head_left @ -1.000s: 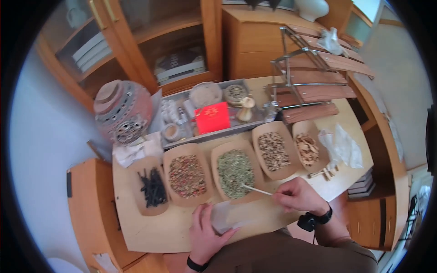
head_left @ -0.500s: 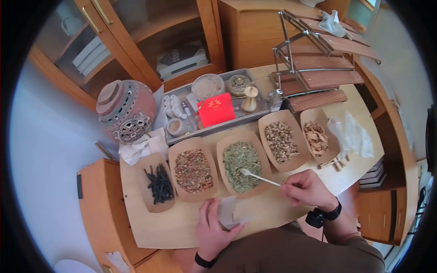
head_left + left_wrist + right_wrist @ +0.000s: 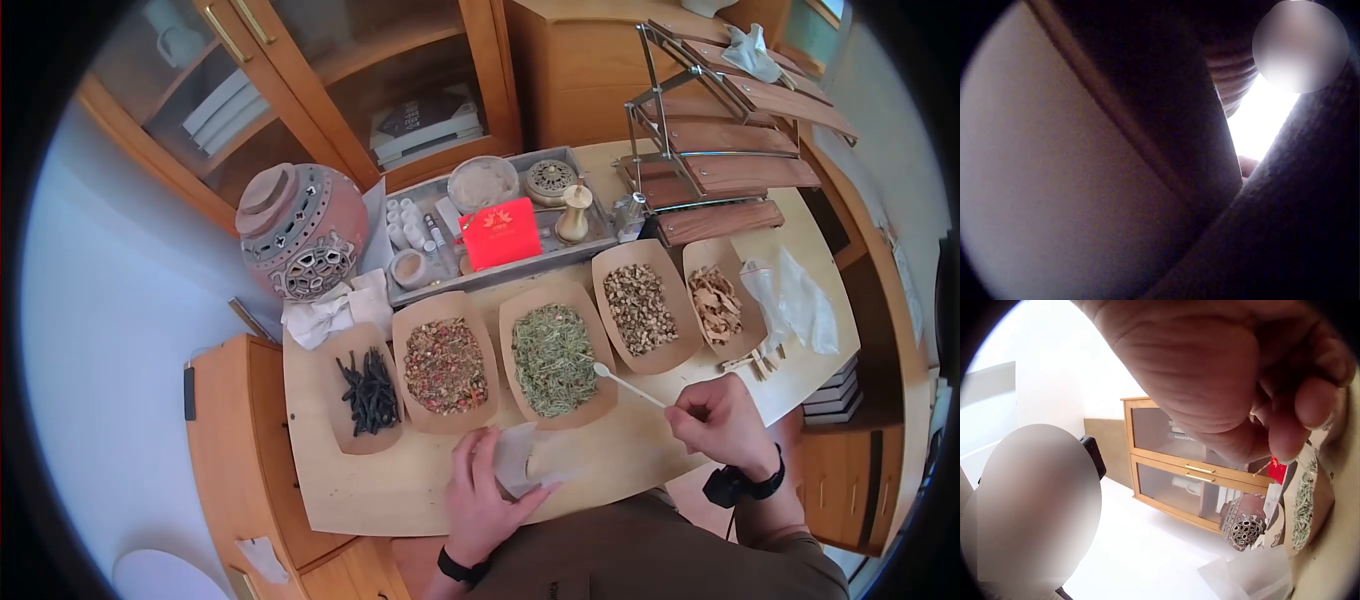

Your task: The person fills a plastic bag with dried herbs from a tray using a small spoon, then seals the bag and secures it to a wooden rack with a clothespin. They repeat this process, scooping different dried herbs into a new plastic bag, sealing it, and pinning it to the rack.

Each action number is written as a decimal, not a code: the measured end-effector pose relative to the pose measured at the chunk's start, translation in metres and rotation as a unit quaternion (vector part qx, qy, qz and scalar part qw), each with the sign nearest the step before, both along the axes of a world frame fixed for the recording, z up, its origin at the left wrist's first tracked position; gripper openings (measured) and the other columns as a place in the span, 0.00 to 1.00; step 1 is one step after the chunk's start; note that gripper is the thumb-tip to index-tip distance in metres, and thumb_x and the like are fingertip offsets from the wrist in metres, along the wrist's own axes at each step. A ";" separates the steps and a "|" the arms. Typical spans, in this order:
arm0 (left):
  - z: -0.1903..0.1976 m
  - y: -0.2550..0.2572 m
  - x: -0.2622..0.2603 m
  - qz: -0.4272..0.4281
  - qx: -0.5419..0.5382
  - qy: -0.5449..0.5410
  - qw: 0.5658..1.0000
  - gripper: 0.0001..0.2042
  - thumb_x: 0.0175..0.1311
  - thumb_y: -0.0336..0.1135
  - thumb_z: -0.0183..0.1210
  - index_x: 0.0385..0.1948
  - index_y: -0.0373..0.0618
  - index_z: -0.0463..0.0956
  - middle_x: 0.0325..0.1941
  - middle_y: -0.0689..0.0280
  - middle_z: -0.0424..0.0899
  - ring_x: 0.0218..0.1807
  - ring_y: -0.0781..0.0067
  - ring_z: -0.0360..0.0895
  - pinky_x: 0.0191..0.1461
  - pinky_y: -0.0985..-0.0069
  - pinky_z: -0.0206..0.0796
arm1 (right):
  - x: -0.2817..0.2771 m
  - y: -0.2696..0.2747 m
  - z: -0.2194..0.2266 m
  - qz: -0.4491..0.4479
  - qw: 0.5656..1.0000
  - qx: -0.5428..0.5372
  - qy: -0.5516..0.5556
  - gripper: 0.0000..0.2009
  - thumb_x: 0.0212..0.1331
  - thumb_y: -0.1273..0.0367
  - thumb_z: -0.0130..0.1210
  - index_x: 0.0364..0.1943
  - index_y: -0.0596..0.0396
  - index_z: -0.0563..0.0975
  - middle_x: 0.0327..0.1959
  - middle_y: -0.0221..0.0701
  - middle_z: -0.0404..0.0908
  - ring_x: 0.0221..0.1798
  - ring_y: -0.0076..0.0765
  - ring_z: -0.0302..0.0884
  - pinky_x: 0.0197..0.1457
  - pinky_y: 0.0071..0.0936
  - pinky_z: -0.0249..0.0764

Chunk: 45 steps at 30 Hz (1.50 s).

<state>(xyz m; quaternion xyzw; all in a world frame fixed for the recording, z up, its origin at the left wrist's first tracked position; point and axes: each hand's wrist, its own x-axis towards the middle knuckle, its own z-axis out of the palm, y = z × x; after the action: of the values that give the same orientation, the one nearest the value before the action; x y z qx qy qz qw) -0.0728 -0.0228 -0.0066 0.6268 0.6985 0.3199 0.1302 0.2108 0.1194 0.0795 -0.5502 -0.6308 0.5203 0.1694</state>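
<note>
My left hand [image 3: 487,500] holds a translucent white pouch [image 3: 515,455] near the table's front edge, fingers at its left side and thumb along its bottom. My right hand [image 3: 728,422] pinches the handle of a small white spoon [image 3: 632,386]. The spoon's bowl overlaps the right rim of a brown paper tray [image 3: 590,412] that bears green dried herb [image 3: 553,358]. In the right wrist view, curled fingers [image 3: 1288,434] show close up, with the green herb [image 3: 1303,509] beyond and the pouch [image 3: 1247,575] below. The left wrist view is mostly dark.
Paper trays hold black dried pieces [image 3: 370,395], a red-brown mix [image 3: 445,365], chopped brown bits [image 3: 640,308] and pale chips [image 3: 716,305]. Behind stand a grey tray [image 3: 420,290] with a red packet [image 3: 500,235], a clay jar [image 3: 305,235] and a folding wooden rack [image 3: 740,170]. Plastic bags [image 3: 805,300] lie right.
The spoon has moved from over the green herb to its tray's right rim, and the right hand has drawn rightward with it. The left hand keeps holding the pouch. The head view has shifted.
</note>
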 end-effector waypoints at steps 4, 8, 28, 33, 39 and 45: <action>0.001 -0.001 -0.001 0.002 0.008 0.009 1.000 0.49 0.46 0.56 0.83 0.68 0.37 0.70 0.64 0.48 0.73 0.62 0.44 0.79 0.58 0.55 0.79 | -0.007 0.009 0.020 0.049 0.993 0.057 -0.093 0.12 0.60 0.71 0.64 0.21 0.63 0.82 0.13 0.31 0.79 0.17 0.24 0.79 0.25 0.24 0.74; 0.000 -0.001 -0.002 -0.002 0.009 -0.004 1.000 0.49 0.47 0.57 0.83 0.68 0.37 0.70 0.64 0.49 0.73 0.61 0.45 0.79 0.57 0.56 0.79 | -0.024 0.019 -0.004 0.078 0.992 0.057 -0.080 0.12 0.61 0.70 0.62 0.22 0.63 0.83 0.13 0.32 0.79 0.16 0.25 0.80 0.24 0.25 0.74; 0.000 0.001 -0.002 -0.005 0.025 -0.008 1.000 0.49 0.46 0.55 0.83 0.69 0.37 0.69 0.64 0.49 0.73 0.61 0.44 0.79 0.57 0.57 0.80 | -0.009 0.013 -0.045 -0.004 0.975 -0.156 0.160 0.16 0.77 0.64 0.59 0.32 0.60 0.85 0.18 0.23 0.80 0.18 0.16 0.75 0.22 0.17 0.71; 0.000 0.000 0.000 0.001 0.027 0.010 1.000 0.50 0.46 0.55 0.83 0.69 0.36 0.69 0.64 0.48 0.73 0.61 0.43 0.79 0.57 0.56 0.79 | -0.003 0.014 -0.028 0.013 0.971 -0.158 0.177 0.16 0.78 0.65 0.59 0.31 0.61 0.84 0.18 0.23 0.80 0.19 0.15 0.75 0.23 0.17 0.71; 0.004 0.001 0.002 0.006 0.017 0.023 1.000 0.50 0.47 0.55 0.83 0.69 0.35 0.68 0.64 0.47 0.73 0.61 0.43 0.79 0.59 0.57 0.79 | 0.008 0.004 -0.004 0.090 0.965 -0.153 0.194 0.16 0.77 0.66 0.60 0.29 0.61 0.83 0.17 0.22 0.79 0.20 0.13 0.75 0.24 0.16 0.69; 0.003 0.001 0.002 0.001 0.017 0.022 1.000 0.50 0.47 0.56 0.83 0.68 0.35 0.69 0.64 0.47 0.73 0.62 0.43 0.79 0.58 0.57 0.79 | -0.003 -0.006 0.012 0.279 0.945 0.168 0.011 0.10 0.66 0.68 0.67 0.28 0.55 0.84 0.16 0.32 0.79 0.18 0.38 0.77 0.25 0.31 0.71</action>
<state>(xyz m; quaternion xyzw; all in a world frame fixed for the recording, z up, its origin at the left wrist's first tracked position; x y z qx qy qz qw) -0.0708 -0.0215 -0.0032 0.6349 0.6964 0.3179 0.1041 0.2078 0.1136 0.0919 -0.3098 -0.8355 0.4390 0.1148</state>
